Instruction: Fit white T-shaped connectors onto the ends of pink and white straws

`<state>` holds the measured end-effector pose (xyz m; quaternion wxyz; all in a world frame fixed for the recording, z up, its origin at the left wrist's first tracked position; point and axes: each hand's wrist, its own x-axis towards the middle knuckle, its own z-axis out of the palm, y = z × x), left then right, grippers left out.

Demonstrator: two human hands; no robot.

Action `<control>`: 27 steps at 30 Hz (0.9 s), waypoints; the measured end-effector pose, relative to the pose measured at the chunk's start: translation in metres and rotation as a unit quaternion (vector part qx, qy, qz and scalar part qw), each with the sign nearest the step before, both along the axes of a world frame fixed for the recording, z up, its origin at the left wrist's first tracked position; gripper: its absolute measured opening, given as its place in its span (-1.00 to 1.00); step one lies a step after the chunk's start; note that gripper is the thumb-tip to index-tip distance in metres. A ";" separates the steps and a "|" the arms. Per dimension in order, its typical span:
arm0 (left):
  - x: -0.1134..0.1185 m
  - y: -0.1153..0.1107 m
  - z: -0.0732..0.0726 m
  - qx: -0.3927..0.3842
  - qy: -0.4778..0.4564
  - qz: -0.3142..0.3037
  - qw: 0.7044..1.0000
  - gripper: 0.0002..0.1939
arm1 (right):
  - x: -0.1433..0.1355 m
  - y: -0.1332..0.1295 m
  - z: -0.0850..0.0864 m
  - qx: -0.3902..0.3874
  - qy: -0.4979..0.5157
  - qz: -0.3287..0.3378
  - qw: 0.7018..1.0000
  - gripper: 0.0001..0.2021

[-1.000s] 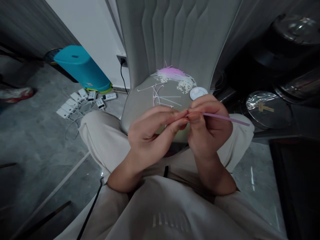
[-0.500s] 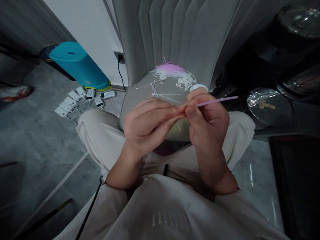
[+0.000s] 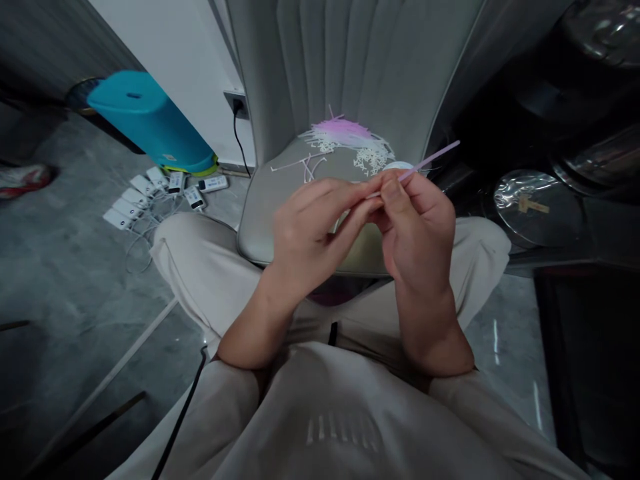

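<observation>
Looks like mid-job on a single piece, and probably nowhere near finished overall. Busy with one slim, straight, pale-purple, plastic-looking stick (image 3: 430,160), held up in the air over the right side of the grey, padded, leather-look chair seat (image 3: 257,223), poking out past its right edge in this view. Clamped between thumb and forefinger of the right hand (image 3: 423,223), and pinched at the lower end by the closed fingertips of the left hand (image 3: 315,227). Can't tell about any small part tucked in there, too covered.

Possibly done: a few thin, pale sticks (image 3: 306,160) lying crossed toward the left edge, apparently with tiny cross-pieces on some ends. Hard to count, being partly behind the left hand. Plenty left, at a guess: a big heap of slim pink-to-white sticks (image 3: 345,130) along the back edge, plus a scatter of tiny white bits (image 3: 371,160) just in front. Also a round white dish or lid (image 3: 399,165) near the right edge, half hidden.

As for looks: tilted, rising to the free end, evenly purple up there, paler down at the pinch. Can't say hollow or solid.
</observation>
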<state>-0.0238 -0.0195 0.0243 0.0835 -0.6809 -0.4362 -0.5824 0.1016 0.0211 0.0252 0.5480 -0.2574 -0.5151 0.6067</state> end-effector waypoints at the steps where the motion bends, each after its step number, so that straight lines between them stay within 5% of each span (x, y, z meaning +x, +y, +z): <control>1: 0.001 0.000 0.001 0.009 0.012 0.003 1.000 -0.80 | -0.001 0.001 -0.001 -0.003 0.000 -0.004 1.000 -0.78; 10: -0.006 0.000 -0.001 -0.019 -0.022 -0.004 1.000 -0.82 | -0.007 0.005 -0.010 0.024 0.018 -0.032 0.999 -0.79; 19: 0.004 0.008 -0.015 0.050 -0.035 0.016 0.998 -0.84 | -0.016 0.001 -0.010 0.027 0.000 -0.072 0.997 -0.68; 27: 0.004 0.014 -0.019 0.109 -0.027 0.020 0.993 -0.86 | -0.005 0.009 -0.008 0.028 0.003 0.005 1.000 -0.72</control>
